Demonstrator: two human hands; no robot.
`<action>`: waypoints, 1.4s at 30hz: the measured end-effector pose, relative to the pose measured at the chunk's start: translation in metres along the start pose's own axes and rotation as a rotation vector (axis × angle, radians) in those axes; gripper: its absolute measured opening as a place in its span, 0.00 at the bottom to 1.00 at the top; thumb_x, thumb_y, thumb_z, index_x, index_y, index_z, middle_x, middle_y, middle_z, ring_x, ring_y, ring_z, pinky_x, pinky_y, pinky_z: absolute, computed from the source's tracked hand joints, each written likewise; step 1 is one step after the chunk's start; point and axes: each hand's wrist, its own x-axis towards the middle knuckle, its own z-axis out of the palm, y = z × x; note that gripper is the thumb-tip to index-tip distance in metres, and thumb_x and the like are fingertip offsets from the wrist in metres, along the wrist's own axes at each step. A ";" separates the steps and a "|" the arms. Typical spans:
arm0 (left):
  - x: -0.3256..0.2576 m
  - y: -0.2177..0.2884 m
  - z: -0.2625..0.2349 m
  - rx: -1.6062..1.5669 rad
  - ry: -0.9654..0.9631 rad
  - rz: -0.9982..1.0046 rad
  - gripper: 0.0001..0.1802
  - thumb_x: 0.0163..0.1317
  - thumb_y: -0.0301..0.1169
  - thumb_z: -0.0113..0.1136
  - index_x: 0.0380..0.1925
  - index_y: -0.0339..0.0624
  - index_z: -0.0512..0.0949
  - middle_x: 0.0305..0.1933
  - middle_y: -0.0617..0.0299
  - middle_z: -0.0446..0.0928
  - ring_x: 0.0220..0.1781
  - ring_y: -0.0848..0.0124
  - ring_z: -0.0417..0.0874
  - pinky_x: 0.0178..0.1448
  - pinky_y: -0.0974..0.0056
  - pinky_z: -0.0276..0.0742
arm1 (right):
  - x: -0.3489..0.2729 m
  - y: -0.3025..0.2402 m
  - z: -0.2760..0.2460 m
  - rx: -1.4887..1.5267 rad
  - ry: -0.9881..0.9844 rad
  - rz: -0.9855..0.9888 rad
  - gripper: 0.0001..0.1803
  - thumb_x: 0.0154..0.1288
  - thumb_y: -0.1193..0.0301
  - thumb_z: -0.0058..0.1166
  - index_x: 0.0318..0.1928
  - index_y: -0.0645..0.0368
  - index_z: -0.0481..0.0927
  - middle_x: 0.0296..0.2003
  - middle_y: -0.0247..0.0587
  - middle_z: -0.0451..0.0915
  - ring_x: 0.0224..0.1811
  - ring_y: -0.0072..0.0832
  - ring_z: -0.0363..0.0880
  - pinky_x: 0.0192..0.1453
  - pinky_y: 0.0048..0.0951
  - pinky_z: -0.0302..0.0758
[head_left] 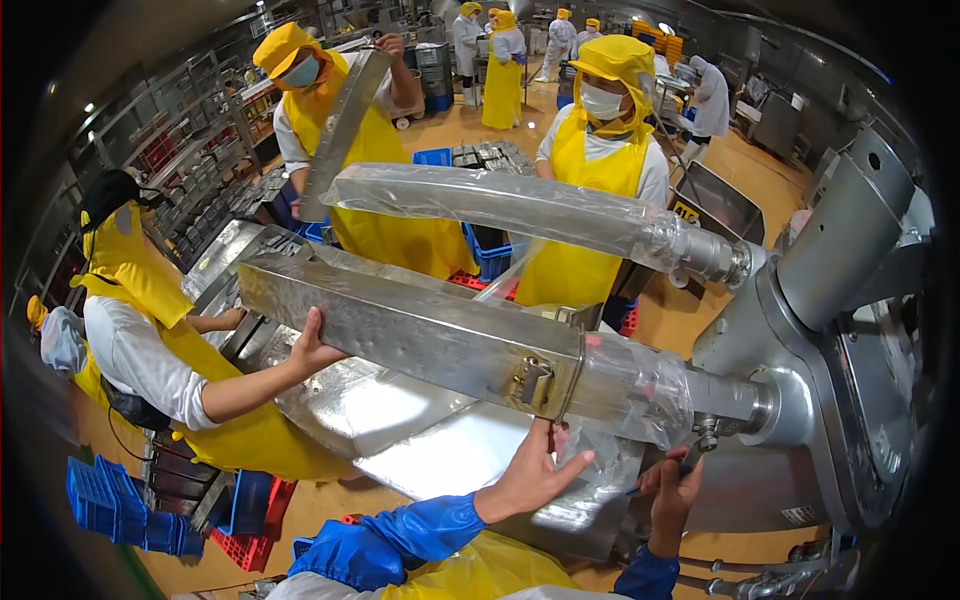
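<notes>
A long rectangular steel mould lies tilted in front of me, with a metal latch near its right end. Clear plastic film, with something pinkish inside, runs from that end to the lower steel nozzle. My left hand is open, thumb apart, its raised fingers touching the underside of the mould's right end. Below the nozzle's fitting, my right hand has its fingers closed around a small dark thing I cannot make out. A co-worker's hand rests against the mould's near side.
A filled plastic casing extends from the upper nozzle of the large steel machine. Beneath the mould is a shiny metal table. Across it, one co-worker lifts a long metal piece; another stands beside. Blue crates sit lower left.
</notes>
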 end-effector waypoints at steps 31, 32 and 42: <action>0.001 0.003 -0.001 -0.018 0.002 -0.023 0.32 0.65 0.33 0.72 0.59 0.34 0.63 0.44 0.59 0.66 0.41 0.71 0.67 0.43 0.64 0.71 | -0.001 -0.001 0.002 -0.002 -0.008 -0.027 0.11 0.79 0.70 0.52 0.52 0.60 0.65 0.24 0.35 0.70 0.24 0.24 0.71 0.34 0.31 0.78; 0.001 0.001 -0.002 -0.003 0.000 -0.019 0.32 0.65 0.33 0.72 0.60 0.34 0.63 0.44 0.59 0.66 0.41 0.71 0.67 0.42 0.64 0.71 | -0.001 -0.002 0.003 -0.001 -0.007 -0.027 0.11 0.79 0.71 0.52 0.52 0.60 0.65 0.24 0.35 0.70 0.24 0.24 0.71 0.34 0.31 0.78; 0.008 0.019 0.010 0.062 -0.108 -0.041 0.28 0.62 0.33 0.76 0.55 0.34 0.71 0.41 0.66 0.67 0.40 0.74 0.68 0.47 0.67 0.70 | -0.002 -0.008 -0.015 -0.228 -0.050 0.032 0.11 0.79 0.73 0.51 0.55 0.64 0.67 0.27 0.40 0.79 0.29 0.28 0.81 0.40 0.32 0.81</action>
